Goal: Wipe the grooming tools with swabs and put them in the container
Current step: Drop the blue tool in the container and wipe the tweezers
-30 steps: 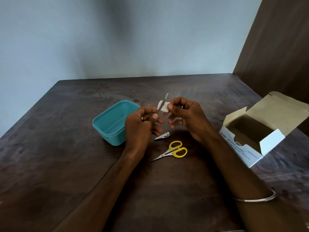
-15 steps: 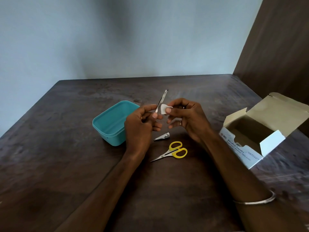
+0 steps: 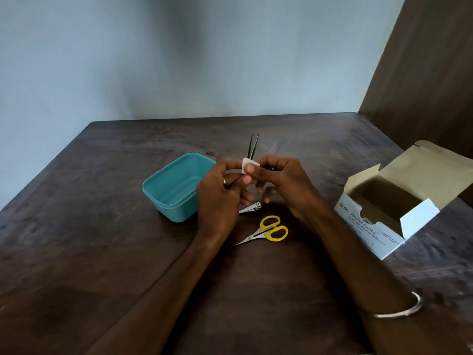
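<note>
both forearms reach in over the dark wooden surface (image 3: 102, 226), just right of the teal plastic container (image 3: 174, 188). the left hand (image 3: 220, 198) grips the thin metal tweezers (image 3: 253, 148), now pointing more upright; the right hand (image 3: 284, 185) pinches the small white swab (image 3: 247, 165), now lower on them.

Container (image 3: 176, 187) left of nail clipper (image 3: 252, 208) and scissors (image 3: 266, 231); swab box (image 3: 384, 226) far right.

My left hand (image 3: 217, 198) sits mid-frame, fingers curled in a grip, thumb up. My right hand (image 3: 284, 185) meets it from the right, thumb and forefinger pinching. Both forearms run in from the bottom edge
</note>
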